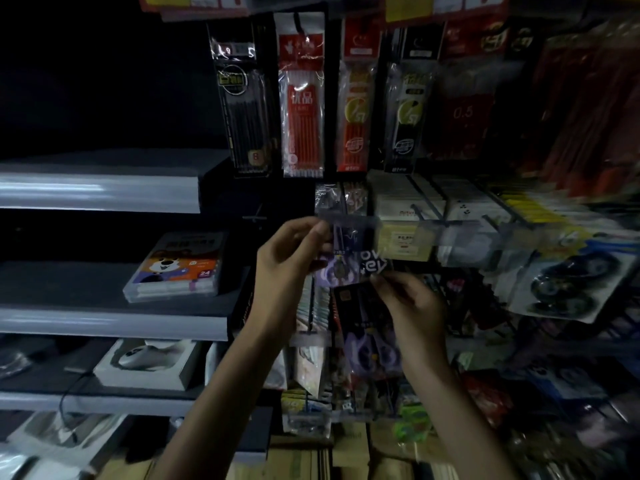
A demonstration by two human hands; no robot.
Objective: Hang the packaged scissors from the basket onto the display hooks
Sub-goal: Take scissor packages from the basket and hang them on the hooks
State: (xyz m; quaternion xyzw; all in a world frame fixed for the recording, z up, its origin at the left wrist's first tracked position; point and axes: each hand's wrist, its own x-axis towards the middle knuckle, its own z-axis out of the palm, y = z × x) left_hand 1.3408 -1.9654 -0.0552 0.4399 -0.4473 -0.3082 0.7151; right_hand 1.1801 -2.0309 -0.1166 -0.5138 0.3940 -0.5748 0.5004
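A packaged pair of purple scissors (341,261) is held up in front of the display rack at mid height. My left hand (289,252) pinches its upper left edge near the hanging hole. My right hand (408,303) grips its lower right corner. A second pack of purple scissors (372,344) hangs just below, between my wrists. A black display hook (256,216) sticks out to the left of the pack, apart from it. The basket is out of view. The frame is dim and blurred on the right.
Pen refill packs (301,109) hang in a row above. White boxed goods on hooks (415,206) sit right of the pack behind a clear price strip. Grey shelves (104,192) on the left carry a marker box (176,268). Cardboard boxes stand at the bottom.
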